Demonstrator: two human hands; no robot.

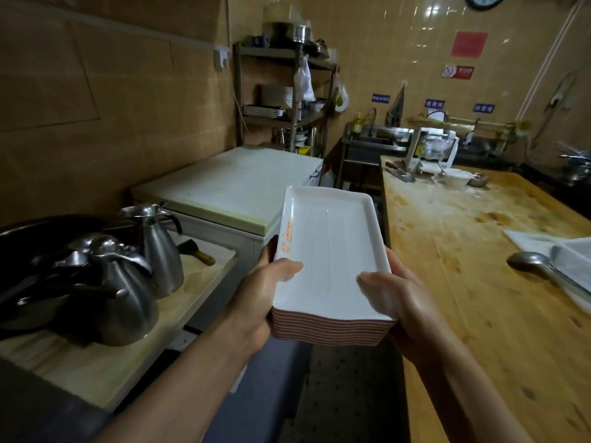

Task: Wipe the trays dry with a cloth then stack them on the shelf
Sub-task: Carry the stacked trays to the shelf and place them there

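head view: a stack of trays (332,257) is carried in the aisle between the wooden desk (479,282) on the right and the chest freezer (236,187) on the left, held clear of both. the left hand (256,302) grips the near left corner, thumb laid over the top tray's rim and the other fingers curled out of sight beneath the stack. the right hand (403,302) holds the near right corner the same way, thumb on the inside of the top tray, remaining fingers hidden below. the top tray looks clean and white, with faint streaks on its floor; whether it is fully dry cannot be told.

judging by this, the wiping seems done for this batch and the carrying is under way; the stacking is not yet done. the metal shelf (284,100) stands well ahead against the far wall, already holding flat white trays or plates. a white cloth (550,247) lies on the desk beside a ladle (540,266).

writing: orange print runs along the top tray's left rim, too small to read. the blue wall labels and red notices are also illegible.
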